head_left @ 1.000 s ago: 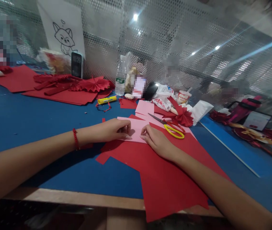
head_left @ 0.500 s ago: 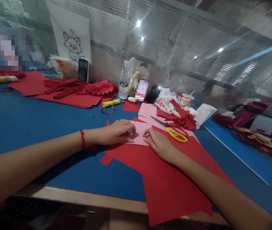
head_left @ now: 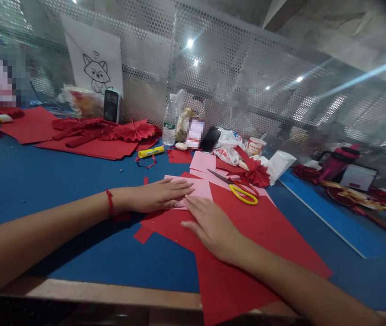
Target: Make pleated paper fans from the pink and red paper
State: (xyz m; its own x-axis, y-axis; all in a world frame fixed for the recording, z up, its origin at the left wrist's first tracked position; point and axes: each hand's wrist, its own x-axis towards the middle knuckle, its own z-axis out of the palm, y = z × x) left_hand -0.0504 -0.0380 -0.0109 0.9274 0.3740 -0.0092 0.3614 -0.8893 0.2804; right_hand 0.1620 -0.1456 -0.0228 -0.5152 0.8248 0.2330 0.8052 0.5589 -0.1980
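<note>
Pink paper point(head_left: 202, 188): apparently steadied flat beneath left hand point(head_left: 157, 195), fingers slightly spread, and right hand point(head_left: 212, 226), thumb apart from fingers; scissors point(head_left: 230, 183) laid within reach.

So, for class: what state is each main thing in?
Left hand: open, flat on pink paper
Right hand: open, fingers extended
Pink paper: flat
Red sheet: overhanging table edge
Scissors: lying flat, blades apparently closed
Glue stick: on its side
Bottle: upright
Cup: upright
Drawing: upright
Red flower: pleated, fanned out

Scissors point(head_left: 231, 182) obstruct ahead-right, while blue tabletop point(head_left: 60, 176) gives passage left.
</note>
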